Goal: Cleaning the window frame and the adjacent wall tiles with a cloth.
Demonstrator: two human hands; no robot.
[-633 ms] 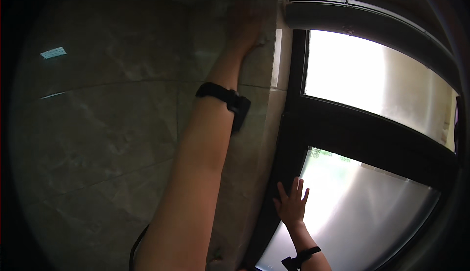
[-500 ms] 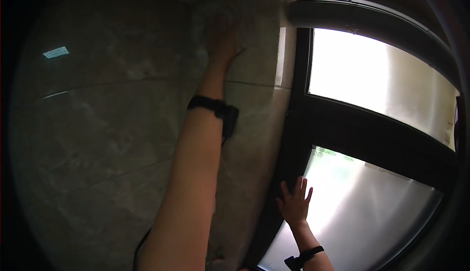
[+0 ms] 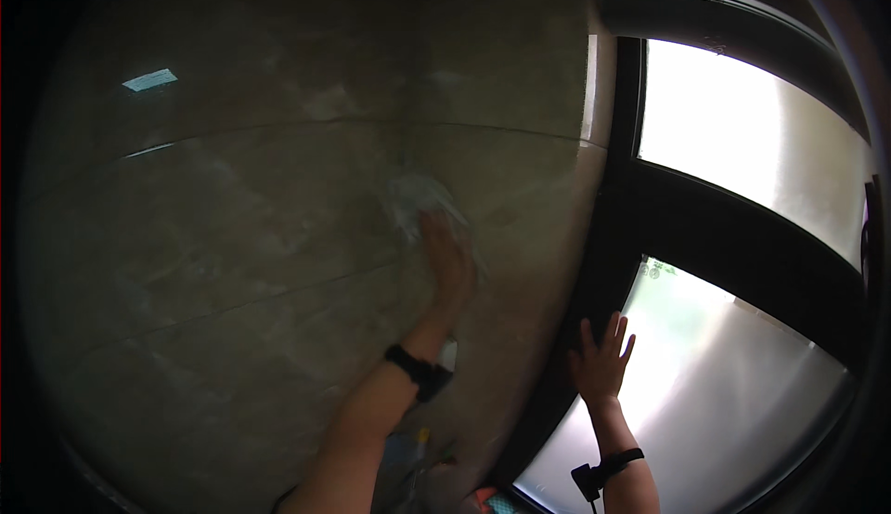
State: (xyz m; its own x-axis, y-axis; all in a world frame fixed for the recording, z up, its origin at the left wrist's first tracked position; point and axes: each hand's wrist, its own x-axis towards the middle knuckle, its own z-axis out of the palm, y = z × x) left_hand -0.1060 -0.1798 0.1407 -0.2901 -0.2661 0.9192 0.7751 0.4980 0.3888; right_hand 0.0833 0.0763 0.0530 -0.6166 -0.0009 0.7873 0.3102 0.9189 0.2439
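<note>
My left hand (image 3: 447, 252) holds a pale, thin cloth (image 3: 415, 200) flat against the tiled wall (image 3: 520, 198), beside the corner where two wall faces meet. The cloth spreads out past the fingertips, a little blurred by motion. Over at the window, my right hand (image 3: 600, 365) rests with fingers spread on the dark window frame (image 3: 608, 263), its fingertips reaching the edge of the lower frosted pane (image 3: 715, 384). Nothing is in that hand. A black band with a small box sits on each wrist.
Above is a second bright pane (image 3: 710, 105), with a rolled blind or grey tube (image 3: 677, 17) along its top. Low down, partly hidden by my left forearm, are a bluish thing with a yellow tip (image 3: 422, 437) and a red-and-teal object (image 3: 497, 501).
My left hand has come down the wall from high up near the corner, cloth with it, and the arm is more bent. The view has shifted slightly; my right hand stays at the frame.
</note>
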